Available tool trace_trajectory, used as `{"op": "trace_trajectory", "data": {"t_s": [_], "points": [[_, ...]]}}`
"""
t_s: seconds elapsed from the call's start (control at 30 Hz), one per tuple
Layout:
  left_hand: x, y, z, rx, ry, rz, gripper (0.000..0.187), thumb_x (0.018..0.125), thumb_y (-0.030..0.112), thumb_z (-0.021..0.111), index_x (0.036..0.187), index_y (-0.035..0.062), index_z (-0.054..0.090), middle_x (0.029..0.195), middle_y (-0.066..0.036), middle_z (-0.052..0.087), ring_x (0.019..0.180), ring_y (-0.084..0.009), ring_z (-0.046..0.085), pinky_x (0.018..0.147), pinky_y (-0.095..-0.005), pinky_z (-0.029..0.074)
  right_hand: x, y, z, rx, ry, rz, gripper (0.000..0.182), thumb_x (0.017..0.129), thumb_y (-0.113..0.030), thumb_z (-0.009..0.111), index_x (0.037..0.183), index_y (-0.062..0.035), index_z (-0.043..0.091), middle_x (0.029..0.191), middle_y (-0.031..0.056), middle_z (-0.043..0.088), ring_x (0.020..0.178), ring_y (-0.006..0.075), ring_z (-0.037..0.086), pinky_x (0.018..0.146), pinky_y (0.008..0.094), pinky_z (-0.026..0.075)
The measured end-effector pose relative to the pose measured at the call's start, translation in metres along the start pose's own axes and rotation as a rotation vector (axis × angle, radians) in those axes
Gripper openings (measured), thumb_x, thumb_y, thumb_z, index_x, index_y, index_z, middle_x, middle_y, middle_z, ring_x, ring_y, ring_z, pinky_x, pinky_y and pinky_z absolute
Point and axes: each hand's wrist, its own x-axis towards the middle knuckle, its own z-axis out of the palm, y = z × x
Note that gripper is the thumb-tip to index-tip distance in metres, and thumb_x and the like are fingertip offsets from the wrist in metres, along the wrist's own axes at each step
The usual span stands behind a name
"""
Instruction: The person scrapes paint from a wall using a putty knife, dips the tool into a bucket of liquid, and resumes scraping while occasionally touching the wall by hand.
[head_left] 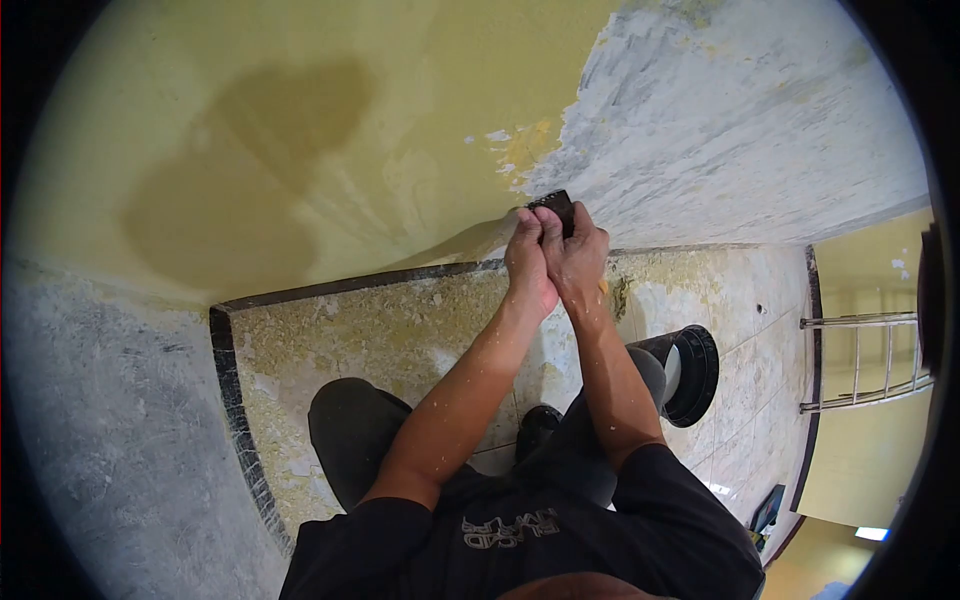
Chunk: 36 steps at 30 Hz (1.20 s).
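Note:
A dark, flat scraper (558,208) is pressed against the wall low down, where yellow paint (430,120) meets a bare, grey-white patch (700,130). My right hand (582,258) is closed around it. My left hand (529,258) lies right beside the right one, its fingers closed at the scraper's left end. The hands touch each other and cover most of the tool, so its handle is hidden. Ragged paint edges and orange-yellow flecks (525,150) show just above the blade. Small paint chips cling to my forearms.
Paint flakes litter the tiled floor (380,330) along a dark skirting strip (400,276). A black bucket (692,375) stands near my right knee. Further right, a ladder (860,362) leans by another wall. A scraped grey wall (120,420) lies to the left.

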Motion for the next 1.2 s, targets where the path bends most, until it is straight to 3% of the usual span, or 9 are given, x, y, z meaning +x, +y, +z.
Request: {"op": "trace_trajectory", "data": {"t_s": [0.1, 0.37, 0.43, 0.47, 0.53, 0.7, 0.77, 0.8, 1.2], "points": [[-0.001, 0.013, -0.004, -0.001, -0.018, -0.030, 0.040, 0.091, 0.046, 0.056, 0.110, 0.0102, 0.056, 0.105, -0.002, 0.059, 0.103, -0.0184, 0.056, 0.093, -0.0381, 0.047, 0.001, -0.019, 0.000, -0.095, -0.019, 0.013, 0.036, 0.085, -0.034, 0.068, 0.078, -0.0003, 0.059, 0.063, 0.0206, 0.061, 0.058, 0.0388, 0.063, 0.049, 0.0379, 0.046], [0.001, 0.003, -0.005, 0.088, 0.019, -0.061, 0.038, 0.095, 0.043, 0.052, 0.114, 0.0105, 0.055, 0.108, -0.004, 0.059, 0.105, -0.0198, 0.056, 0.094, -0.0395, 0.046, -0.003, 0.004, 0.007, 0.103, 0.011, 0.079, 0.035, 0.084, -0.036, 0.067, 0.075, -0.0025, 0.058, 0.060, 0.0214, 0.060, 0.059, 0.0428, 0.061, 0.049, 0.0439, 0.047], [0.001, 0.003, -0.005, 0.093, 0.034, -0.030, 0.037, 0.096, 0.042, 0.051, 0.115, 0.0102, 0.054, 0.110, -0.005, 0.058, 0.106, -0.0201, 0.055, 0.094, -0.0389, 0.046, -0.007, 0.002, 0.014, 0.265, 0.054, 0.136, 0.028, 0.086, -0.022, 0.067, 0.080, 0.0040, 0.061, 0.064, 0.0182, 0.063, 0.053, 0.0203, 0.060, 0.052, 0.0339, 0.047], [-0.003, 0.006, -0.001, 0.095, 0.039, -0.036, 0.037, 0.096, 0.042, 0.051, 0.115, 0.0102, 0.054, 0.110, -0.005, 0.058, 0.106, -0.0201, 0.055, 0.094, -0.0389, 0.046, -0.006, -0.009, 0.009, 0.263, 0.055, 0.144, 0.028, 0.086, -0.022, 0.067, 0.080, 0.0040, 0.061, 0.064, 0.0182, 0.063, 0.053, 0.0203, 0.060, 0.052, 0.0339, 0.047], [-0.009, 0.016, 0.010, 0.064, 0.010, -0.005, 0.037, 0.097, 0.040, 0.050, 0.118, 0.0104, 0.052, 0.114, -0.005, 0.056, 0.107, -0.0204, 0.055, 0.094, -0.0388, 0.046, 0.003, -0.030, -0.001, 0.217, 0.032, 0.069, 0.031, 0.083, -0.029, 0.068, 0.079, 0.0008, 0.061, 0.064, 0.0220, 0.062, 0.061, 0.0400, 0.064, 0.052, 0.0403, 0.049], [-0.026, 0.039, 0.023, 0.221, -0.098, 0.151, 0.041, 0.096, 0.041, 0.051, 0.123, 0.0101, 0.050, 0.119, -0.005, 0.053, 0.110, -0.0205, 0.053, 0.096, -0.0387, 0.045, 0.002, -0.027, 0.020, 0.496, 0.102, -0.042, 0.035, 0.084, -0.032, 0.067, 0.079, 0.0017, 0.059, 0.063, 0.0223, 0.061, 0.058, 0.0374, 0.063, 0.051, 0.0398, 0.046], [-0.021, 0.028, 0.006, 0.253, 0.029, 0.057, 0.039, 0.097, 0.039, 0.050, 0.124, 0.0098, 0.050, 0.118, -0.005, 0.054, 0.111, -0.0202, 0.053, 0.096, -0.0380, 0.045, -0.013, -0.007, 0.023, 0.400, -0.006, 0.177, 0.030, 0.088, -0.026, 0.067, 0.085, 0.0034, 0.062, 0.071, 0.0072, 0.066, 0.067, 0.0087, 0.052, 0.060, 0.0286, 0.047], [-0.009, 0.014, -0.015, 0.249, 0.080, 0.059, 0.036, 0.099, 0.037, 0.046, 0.123, 0.0098, 0.051, 0.116, -0.006, 0.055, 0.110, -0.0200, 0.054, 0.094, -0.0372, 0.046, -0.020, 0.012, 0.033, 0.354, 0.020, 0.129, 0.032, 0.086, -0.029, 0.066, 0.082, 0.0030, 0.060, 0.064, 0.0198, 0.062, 0.054, 0.0315, 0.060, 0.053, 0.0383, 0.046], [-0.001, 0.019, -0.023, 0.434, 0.181, 0.085, 0.030, 0.101, 0.032, 0.043, 0.110, 0.0064, 0.055, 0.106, -0.007, 0.059, 0.096, -0.0189, 0.058, 0.085, -0.0356, 0.050, -0.026, 0.021, 0.051, 0.564, 0.032, 0.232, 0.025, 0.087, -0.019, 0.068, 0.082, 0.0041, 0.061, 0.065, 0.0123, 0.065, 0.057, 0.0121, 0.054, 0.054, 0.0325, 0.047]]}}
